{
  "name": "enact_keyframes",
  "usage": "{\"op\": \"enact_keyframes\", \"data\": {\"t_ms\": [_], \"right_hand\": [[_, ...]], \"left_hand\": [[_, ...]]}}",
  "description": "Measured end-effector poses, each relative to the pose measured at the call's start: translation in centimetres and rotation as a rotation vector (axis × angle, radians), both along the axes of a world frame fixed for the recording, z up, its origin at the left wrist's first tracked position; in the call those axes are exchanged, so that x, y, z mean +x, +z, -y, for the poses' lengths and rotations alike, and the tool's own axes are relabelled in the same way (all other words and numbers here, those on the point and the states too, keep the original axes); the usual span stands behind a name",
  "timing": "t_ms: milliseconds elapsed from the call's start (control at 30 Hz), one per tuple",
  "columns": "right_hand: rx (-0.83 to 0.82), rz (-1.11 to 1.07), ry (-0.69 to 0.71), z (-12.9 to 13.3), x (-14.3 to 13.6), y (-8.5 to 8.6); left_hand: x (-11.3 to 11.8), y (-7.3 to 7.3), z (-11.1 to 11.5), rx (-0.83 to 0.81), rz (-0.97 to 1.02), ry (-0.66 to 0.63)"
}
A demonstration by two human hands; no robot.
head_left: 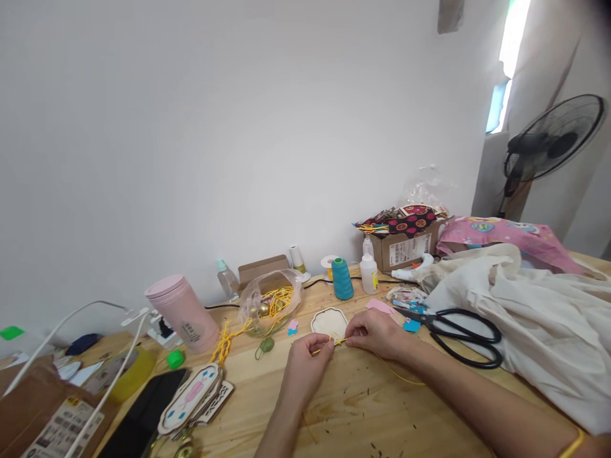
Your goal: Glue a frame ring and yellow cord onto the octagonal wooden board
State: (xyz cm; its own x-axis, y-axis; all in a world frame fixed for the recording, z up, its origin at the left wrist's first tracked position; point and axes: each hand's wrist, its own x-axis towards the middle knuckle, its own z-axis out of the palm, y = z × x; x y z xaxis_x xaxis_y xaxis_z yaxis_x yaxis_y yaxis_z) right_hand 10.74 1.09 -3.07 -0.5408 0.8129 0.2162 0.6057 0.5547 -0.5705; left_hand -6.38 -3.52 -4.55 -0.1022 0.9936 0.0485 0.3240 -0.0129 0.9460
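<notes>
Between my two hands runs a thin yellow cord, just in front of a pale scalloped wooden plaque lying on the table. My left hand pinches the cord between thumb and fingertips. My right hand grips it a short way to the right, and a loose end trails over the wood beneath my right forearm. Any knot at the fingertips is too small to make out. Pink paper lies just behind my right hand.
Black-handled scissors and white cloth lie to the right. Behind stand a teal thread cone and a white bottle. At left are a pink tumbler, stacked decorated plaques, a phone and a bag of yellow cord.
</notes>
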Motion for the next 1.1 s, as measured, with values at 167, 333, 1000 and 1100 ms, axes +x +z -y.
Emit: {"op": "enact_keyframes", "data": {"t_ms": [167,333,1000,1100], "right_hand": [[-0.011,0.016,-0.032,0.1,0.4,0.3],[0.056,0.024,-0.096,0.0,0.6,0.5],[0.285,-0.117,0.178,0.1,-0.6,-0.6],[0.293,-0.151,0.18,0.1,-0.6,-0.6]], "left_hand": [[-0.2,0.1,0.1,-0.014,-0.101,-0.028],[-0.2,0.4,0.3,-0.036,-0.156,-0.014],[0.1,0.5,0.2,-0.027,-0.217,-0.037],[0.1,0.6,0.3,-0.031,-0.219,-0.05]]}}
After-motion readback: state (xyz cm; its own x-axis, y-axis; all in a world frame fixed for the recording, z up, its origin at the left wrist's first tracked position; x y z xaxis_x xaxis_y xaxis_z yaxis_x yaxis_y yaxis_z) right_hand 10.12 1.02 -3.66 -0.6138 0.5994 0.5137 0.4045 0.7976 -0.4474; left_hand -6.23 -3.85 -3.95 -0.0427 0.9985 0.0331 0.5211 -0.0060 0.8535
